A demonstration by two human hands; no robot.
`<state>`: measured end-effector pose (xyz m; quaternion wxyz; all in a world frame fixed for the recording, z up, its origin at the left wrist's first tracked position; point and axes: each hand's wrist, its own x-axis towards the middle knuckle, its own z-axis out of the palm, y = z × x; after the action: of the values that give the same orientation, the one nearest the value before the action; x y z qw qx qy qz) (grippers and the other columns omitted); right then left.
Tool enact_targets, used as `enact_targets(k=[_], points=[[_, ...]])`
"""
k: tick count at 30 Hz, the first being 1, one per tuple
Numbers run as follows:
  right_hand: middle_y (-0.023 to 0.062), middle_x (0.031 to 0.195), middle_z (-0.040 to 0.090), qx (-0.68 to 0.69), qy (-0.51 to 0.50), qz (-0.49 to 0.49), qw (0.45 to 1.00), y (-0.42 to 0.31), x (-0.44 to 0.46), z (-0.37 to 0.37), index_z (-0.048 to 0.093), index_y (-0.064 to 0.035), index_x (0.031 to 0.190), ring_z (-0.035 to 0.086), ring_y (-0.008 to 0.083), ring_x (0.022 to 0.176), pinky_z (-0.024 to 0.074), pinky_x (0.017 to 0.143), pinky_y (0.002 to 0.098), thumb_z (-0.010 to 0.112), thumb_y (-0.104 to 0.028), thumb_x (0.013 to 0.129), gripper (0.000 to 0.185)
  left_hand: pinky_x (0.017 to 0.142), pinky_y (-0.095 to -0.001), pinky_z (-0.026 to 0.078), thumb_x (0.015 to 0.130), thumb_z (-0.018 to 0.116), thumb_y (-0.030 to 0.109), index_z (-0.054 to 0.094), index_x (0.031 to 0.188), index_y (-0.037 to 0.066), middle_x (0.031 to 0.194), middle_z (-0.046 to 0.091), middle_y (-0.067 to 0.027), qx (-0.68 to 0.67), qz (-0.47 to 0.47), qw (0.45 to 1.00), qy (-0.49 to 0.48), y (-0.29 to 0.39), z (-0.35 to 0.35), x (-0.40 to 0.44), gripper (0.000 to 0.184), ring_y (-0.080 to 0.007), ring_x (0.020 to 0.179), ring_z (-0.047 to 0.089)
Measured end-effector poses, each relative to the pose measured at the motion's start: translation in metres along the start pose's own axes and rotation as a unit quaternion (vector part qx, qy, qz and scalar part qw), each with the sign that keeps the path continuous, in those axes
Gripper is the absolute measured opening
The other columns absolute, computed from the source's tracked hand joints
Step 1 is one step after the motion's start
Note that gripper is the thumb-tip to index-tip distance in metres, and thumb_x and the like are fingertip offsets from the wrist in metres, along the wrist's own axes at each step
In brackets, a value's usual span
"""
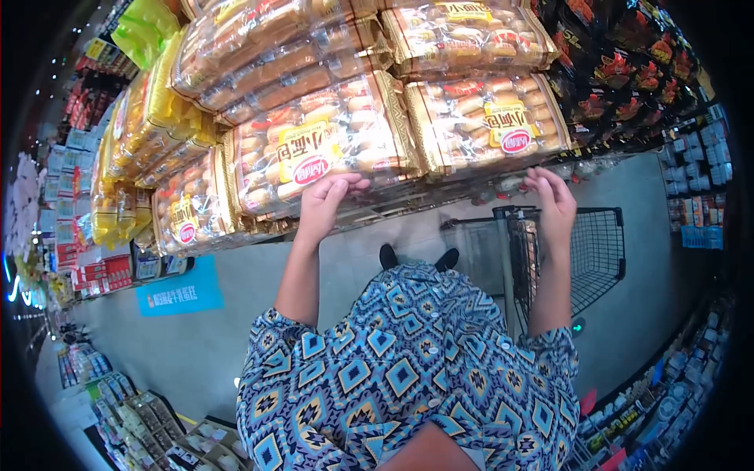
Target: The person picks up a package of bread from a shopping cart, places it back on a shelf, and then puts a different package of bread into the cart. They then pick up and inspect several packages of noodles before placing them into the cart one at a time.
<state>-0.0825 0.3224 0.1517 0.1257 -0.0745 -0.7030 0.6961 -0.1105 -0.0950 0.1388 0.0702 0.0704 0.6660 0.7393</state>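
Note:
My left hand is at the lower front edge of a clear, gold-trimmed pack of small bread rolls. Its fingers are curled together with the thumb over them, and nothing shows in them; I cannot tell whether it touches the pack. My right hand hovers below the near corner of a matching bread pack, its bent fingers slightly apart and holding nothing visible. More bread packs are stacked behind. Another bread pack stands to the left.
A dark wire shopping cart stands on the floor by my right arm. Yellow bags lie at the display's left end, and black packages with red prints at its right. A blue floor sign is at left. Stocked shelves line the lower right.

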Motion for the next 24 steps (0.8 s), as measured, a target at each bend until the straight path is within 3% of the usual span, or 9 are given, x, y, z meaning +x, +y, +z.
enact_targets(k=[2, 5, 10, 13, 14, 16, 19, 21, 24], points=[[0.0148, 0.111, 0.066, 0.0, 0.038, -0.002, 0.999, 0.006, -0.01, -0.031, 0.059, 0.0062, 0.116, 0.065, 0.0184, 0.097, 0.0508, 0.091, 0.0305, 0.053, -0.009, 0.098, 0.024, 0.087, -0.0334, 0.053, 0.1, 0.05, 0.019, 0.065, 0.109, -0.005, 0.1, 0.071, -0.0141, 0.029, 0.004, 1.0, 0.009, 0.009, 0.004, -0.001, 0.029, -0.0201, 0.094, 0.067], [0.015, 0.11, 0.067, 0.005, 0.122, 0.021, 0.992, 0.016, -0.028, -0.074, 0.059, 0.005, 0.116, 0.065, 0.018, 0.096, 0.0513, 0.09, 0.0305, 0.054, -0.013, 0.098, 0.026, 0.085, -0.0348, 0.052, 0.098, 0.053, 0.029, 0.068, 0.095, -0.004, 0.091, 0.071, -0.0138, 0.03, -0.055, 0.987, -0.148, 0.015, -0.006, -0.006, 0.036, -0.022, 0.089, 0.068], [0.0176, 0.111, 0.066, 0.018, 0.264, 0.054, 0.963, 0.003, -0.055, -0.127, 0.059, 0.0073, 0.117, 0.066, 0.0214, 0.099, 0.052, 0.091, 0.0321, 0.056, -0.016, 0.098, 0.03, 0.087, -0.0338, 0.051, 0.099, 0.053, 0.028, 0.066, 0.103, -0.004, 0.096, 0.071, -0.0138, -0.034, -0.151, 0.925, -0.347, -0.027, 0.034, 0.002, 0.036, -0.0213, 0.093, 0.067], [0.0171, 0.107, 0.068, 0.009, 0.317, 0.045, 0.947, 0.022, -0.073, -0.166, 0.059, 0.0075, 0.115, 0.067, 0.0199, 0.093, 0.0533, 0.089, 0.0306, 0.058, -0.013, 0.096, 0.028, 0.085, -0.0307, 0.051, 0.1, 0.051, 0.03, 0.054, 0.128, 0.0, 0.107, 0.067, -0.0098, -0.023, -0.303, 0.911, -0.278, -0.083, 0.069, 0.002, 0.04, -0.0171, 0.095, 0.064], [0.0159, 0.105, 0.068, 0.032, 0.338, 0.045, 0.94, 0.034, -0.078, -0.182, 0.06, 0.0075, 0.114, 0.067, 0.0186, 0.091, 0.0536, 0.087, 0.0294, 0.059, -0.012, 0.096, 0.027, 0.085, -0.0307, 0.051, 0.1, 0.051, 0.03, 0.054, 0.128, 0.0, 0.107, 0.067, -0.0098, -0.024, -0.316, 0.898, -0.305, -0.115, 0.074, -0.002, 0.04, -0.0171, 0.095, 0.064], [0.0139, 0.103, 0.069, 0.01, 0.374, 0.056, 0.926, 0.061, -0.094, -0.216, 0.061, 0.0066, 0.112, 0.067, 0.0172, 0.09, 0.0541, 0.082, 0.0288, 0.059, -0.013, 0.095, 0.026, 0.079, -0.0284, 0.05, 0.1, 0.052, 0.032, 0.055, 0.126, 0.005, 0.103, 0.067, -0.0072, 0.113, -0.397, 0.891, -0.187, -0.187, 0.062, -0.014, 0.038, -0.0143, 0.09, 0.063], [0.0131, 0.1, 0.07, -0.093, 0.371, 0.129, 0.915, 0.113, -0.132, -0.251, 0.062, 0.0056, 0.112, 0.066, 0.0162, 0.089, 0.0539, 0.077, 0.0302, 0.064, -0.018, 0.092, 0.031, 0.064, -0.028, 0.05, 0.096, 0.056, 0.037, 0.059, 0.115, 0.007, 0.097, 0.067, -0.0069, 0.259, -0.454, 0.825, -0.215, -0.265, 0.008, -0.047, 0.036, -0.0137, 0.078, 0.063], [0.0154, 0.099, 0.07, -0.283, 0.285, 0.208, 0.892, 0.147, -0.161, -0.269, 0.062, 0.003, 0.112, 0.068, 0.0219, 0.09, 0.0529, 0.079, 0.0341, 0.067, -0.025, 0.087, 0.038, 0.057, -0.0287, 0.048, 0.095, 0.058, 0.038, 0.06, 0.11, 0.006, 0.094, 0.067, -0.0068, 0.313, -0.476, 0.792, -0.218, -0.282, -0.024, -0.07, 0.036, -0.0143, 0.071, 0.063], [0.0193, 0.1, 0.069, -0.398, 0.204, 0.285, 0.848, 0.18, -0.192, -0.271, 0.063, 0.0004, 0.111, 0.067, 0.0304, 0.093, 0.0514, 0.083, 0.0386, 0.067, -0.031, 0.084, 0.042, 0.056, -0.0288, 0.048, 0.095, 0.057, 0.038, 0.061, 0.109, 0.007, 0.093, 0.067, -0.0064, 0.323, -0.468, 0.788, -0.236, -0.273, -0.042, -0.081, 0.034, -0.0149, 0.07, 0.063]])
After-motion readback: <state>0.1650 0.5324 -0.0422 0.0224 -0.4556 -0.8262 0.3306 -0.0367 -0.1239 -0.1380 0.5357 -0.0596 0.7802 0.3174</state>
